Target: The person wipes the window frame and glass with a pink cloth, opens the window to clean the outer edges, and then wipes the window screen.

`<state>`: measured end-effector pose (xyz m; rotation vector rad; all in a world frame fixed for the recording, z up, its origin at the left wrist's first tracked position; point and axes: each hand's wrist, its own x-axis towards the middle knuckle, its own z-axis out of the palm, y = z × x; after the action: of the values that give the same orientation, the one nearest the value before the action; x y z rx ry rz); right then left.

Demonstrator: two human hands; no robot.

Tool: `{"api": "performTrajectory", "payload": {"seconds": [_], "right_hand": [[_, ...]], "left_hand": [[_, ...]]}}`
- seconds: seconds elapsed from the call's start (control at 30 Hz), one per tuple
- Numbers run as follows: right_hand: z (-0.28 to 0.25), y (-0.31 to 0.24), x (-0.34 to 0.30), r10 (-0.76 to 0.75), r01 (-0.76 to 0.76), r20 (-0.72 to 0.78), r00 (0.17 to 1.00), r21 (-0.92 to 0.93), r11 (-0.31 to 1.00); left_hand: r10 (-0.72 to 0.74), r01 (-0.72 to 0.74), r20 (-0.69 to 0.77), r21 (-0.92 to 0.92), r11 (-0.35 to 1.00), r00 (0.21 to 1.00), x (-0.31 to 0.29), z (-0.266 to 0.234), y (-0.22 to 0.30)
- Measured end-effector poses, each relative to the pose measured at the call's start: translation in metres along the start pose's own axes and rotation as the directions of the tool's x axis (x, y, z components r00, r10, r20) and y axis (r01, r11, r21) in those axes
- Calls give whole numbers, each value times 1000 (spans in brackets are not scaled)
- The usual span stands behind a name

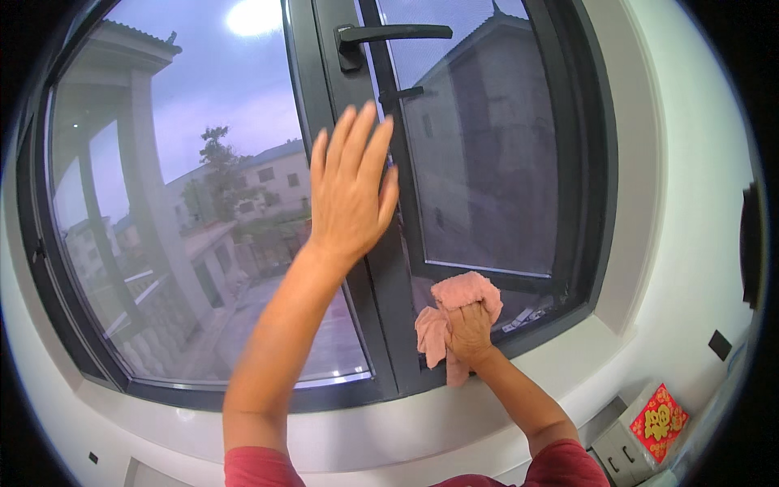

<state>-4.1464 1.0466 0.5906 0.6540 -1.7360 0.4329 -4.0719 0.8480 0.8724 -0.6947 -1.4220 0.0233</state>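
Pink cloth (466, 290): where is it?

Low on the right half of the window, by the bottom of the dark frame (383, 312). Bunched up, one fold hanging left, a tail dangling under the hand.

Who's got it?

Right hand (471, 333). Fingers curled into the fabric, grasping it; fingertips buried, can't see them. Forearm comes up from lower right.

Left hand (349, 183)?

Raised, back of hand toward camera, nothing gripped. Fingers extended upward, slightly spread, thumb out to the right. Sits in front of the dark upright between the two halves, below the black handle (398, 33). Can't tell if the palm touches.

Both sleeves?

Red (260, 467), ending around the elbows.

Rest of the window?

Big left pane (243, 97), with a pale column, a tree (219, 166) and light-coloured buildings beyond. Right half has a darker panel (491, 162). Pale sill (568, 347) runs below the frame.

Anything else?

Lower right: drawer unit (623, 454), red-and-gold sheet (660, 422) lying on top. Dark square plate (720, 345) on the wall above it.
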Motion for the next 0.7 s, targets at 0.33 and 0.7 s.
{"api": "performTrajectory", "payload": {"seconds": [0.33, 0.7], "right_hand": [[-14, 3, 130, -87, 83, -152, 985, -29, 996], [-30, 17, 195, -102, 91, -232, 967, -59, 994]], "left_hand": [[82, -54, -77, 319, 946, 994, 135, 55, -21], [248, -234, 38, 494, 837, 968, 162, 64, -27]]}}
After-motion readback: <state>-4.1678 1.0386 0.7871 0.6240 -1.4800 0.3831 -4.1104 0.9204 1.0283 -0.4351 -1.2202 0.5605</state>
